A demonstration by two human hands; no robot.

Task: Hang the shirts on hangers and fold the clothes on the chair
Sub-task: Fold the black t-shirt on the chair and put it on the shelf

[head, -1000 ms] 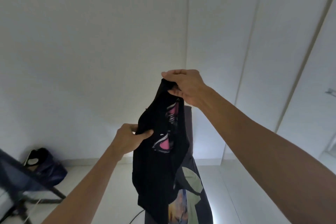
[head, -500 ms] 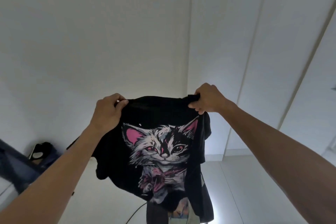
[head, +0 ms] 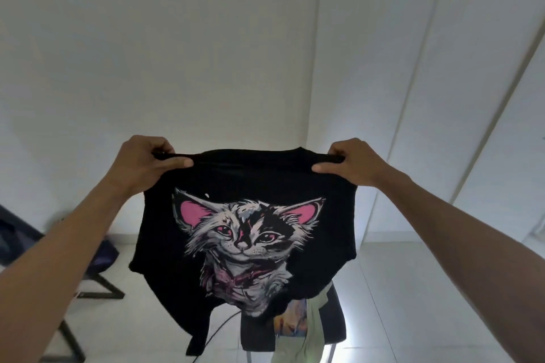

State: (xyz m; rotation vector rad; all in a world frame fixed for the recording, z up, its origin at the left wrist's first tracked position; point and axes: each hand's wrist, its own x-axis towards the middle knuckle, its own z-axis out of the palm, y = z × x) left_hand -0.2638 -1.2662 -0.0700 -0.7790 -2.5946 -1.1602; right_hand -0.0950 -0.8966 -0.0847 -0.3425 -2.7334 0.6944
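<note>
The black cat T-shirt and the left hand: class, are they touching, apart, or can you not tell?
Touching. The head view shows the left hand pinching the top edge of the black cat T-shirt, thumb in front, fingers curled over it.

Dark chair on tiled floor, clothes draped on it.

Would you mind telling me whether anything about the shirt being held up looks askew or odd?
Nothing is damaged. The black cat-print shirt hangs spread between the left hand and the right hand, each pinching a top corner. Its lower hem is bunched and uneven, sagging lower on the left side.
</note>
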